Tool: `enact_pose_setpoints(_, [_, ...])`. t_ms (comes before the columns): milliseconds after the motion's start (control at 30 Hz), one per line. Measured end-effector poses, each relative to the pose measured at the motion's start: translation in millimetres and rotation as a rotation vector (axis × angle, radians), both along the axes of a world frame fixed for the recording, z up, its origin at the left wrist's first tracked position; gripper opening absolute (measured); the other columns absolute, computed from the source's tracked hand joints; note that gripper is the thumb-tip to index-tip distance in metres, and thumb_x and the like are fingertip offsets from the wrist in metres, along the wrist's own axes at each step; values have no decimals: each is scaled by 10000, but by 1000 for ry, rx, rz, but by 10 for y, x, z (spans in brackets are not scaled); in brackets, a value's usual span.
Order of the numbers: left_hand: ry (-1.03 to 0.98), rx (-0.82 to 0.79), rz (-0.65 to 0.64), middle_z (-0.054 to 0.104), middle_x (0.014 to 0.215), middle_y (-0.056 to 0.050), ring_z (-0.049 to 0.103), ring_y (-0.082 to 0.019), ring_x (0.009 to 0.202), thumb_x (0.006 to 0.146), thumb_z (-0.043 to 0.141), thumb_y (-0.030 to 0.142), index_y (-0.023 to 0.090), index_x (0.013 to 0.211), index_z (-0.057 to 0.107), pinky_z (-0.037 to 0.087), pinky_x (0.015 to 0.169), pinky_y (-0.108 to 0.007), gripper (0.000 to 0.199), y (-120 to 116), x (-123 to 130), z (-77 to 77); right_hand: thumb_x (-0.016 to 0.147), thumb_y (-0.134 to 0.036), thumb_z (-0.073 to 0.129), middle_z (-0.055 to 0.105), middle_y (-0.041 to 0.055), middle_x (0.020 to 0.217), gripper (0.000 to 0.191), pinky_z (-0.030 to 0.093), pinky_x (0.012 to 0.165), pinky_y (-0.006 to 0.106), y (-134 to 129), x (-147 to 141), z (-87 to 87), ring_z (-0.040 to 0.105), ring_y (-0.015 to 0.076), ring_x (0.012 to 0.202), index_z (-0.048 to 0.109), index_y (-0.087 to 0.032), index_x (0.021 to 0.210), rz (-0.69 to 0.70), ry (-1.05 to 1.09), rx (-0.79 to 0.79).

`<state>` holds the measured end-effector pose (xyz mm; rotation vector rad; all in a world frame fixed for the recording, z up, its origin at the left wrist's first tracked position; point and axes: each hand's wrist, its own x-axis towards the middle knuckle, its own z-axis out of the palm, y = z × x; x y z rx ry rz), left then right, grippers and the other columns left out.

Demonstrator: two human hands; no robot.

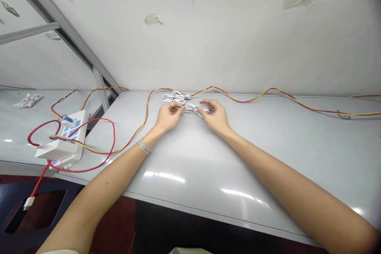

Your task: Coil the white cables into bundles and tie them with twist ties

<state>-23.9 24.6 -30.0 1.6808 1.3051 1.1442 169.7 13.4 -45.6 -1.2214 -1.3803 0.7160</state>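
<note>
- Pale wall (190,35) up top, a grey table (190,190) below it, and a second tabletop (12,121) off to the left, past a metal frame (56,27)!
- Count them up: two hands, two coils of white cable, one red-and-yellow twisted wire (247,101), one red wire (86,166), one white box (61,143).
- Left hand (168,117): fingertips pinched together on the front coil (193,108), a silver bracelet (144,146) on the wrist.
- Right hand (216,117): fingers curled in and closed on the other end of that same coil, though the exact grip is partly hidden.
- Front coil sits between the hands, near the table's back edge, its long axis running side to side, parallel to that edge.
- Back coil (175,97) lies just behind it, touching the twisted wire, right at the back edge.
- Twisted wire snakes along the back edge and loops left around the white box, at the table's left corner, with the red wire looping beside it.
</note>
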Motion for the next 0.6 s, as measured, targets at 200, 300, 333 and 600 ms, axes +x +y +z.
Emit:
enact_pose_setpoints(200, [-158, -49, -67, 677, 762, -63, 647, -153, 637, 732, 743, 451, 140, 819, 671, 485, 513, -232, 331, -90, 83, 70, 805, -335, 696, 668, 119, 1191, 184, 479, 1015, 455, -71, -24, 17, 642, 255, 1114, 736, -201, 924, 89, -155, 142])
enact_pose_setpoints(300, [-199, -62, -96, 684, 808, -67, 652, -149, 645, 720, 755, 461, 133, 826, 672, 501, 523, -231, 354, -135, 106, 121, 814, -321, 690, 681, 99, 1188, 127, 484, 1002, 455, -73, -19, 8, 652, 245, 1093, 734, -212, 861, 125, -155, 175])
enact_pose_setpoints(333, [-196, -71, -91, 685, 811, -67, 650, -148, 643, 719, 753, 459, 132, 821, 671, 503, 524, -231, 352, -141, 107, 128, 812, -312, 690, 685, 96, 1176, 111, 487, 996, 449, -72, -17, 6, 653, 241, 1089, 728, -212, 843, 126, -147, 194])
enact_pose_setpoints(600, [93, 10, -44, 688, 774, -61, 621, -163, 707, 748, 633, 314, 148, 699, 655, 503, 643, -273, 174, -125, 74, 79, 855, -256, 594, 735, 53, 925, 91, 506, 870, 382, -108, -41, 29, 678, 202, 889, 666, -200, 855, 34, -160, 182])
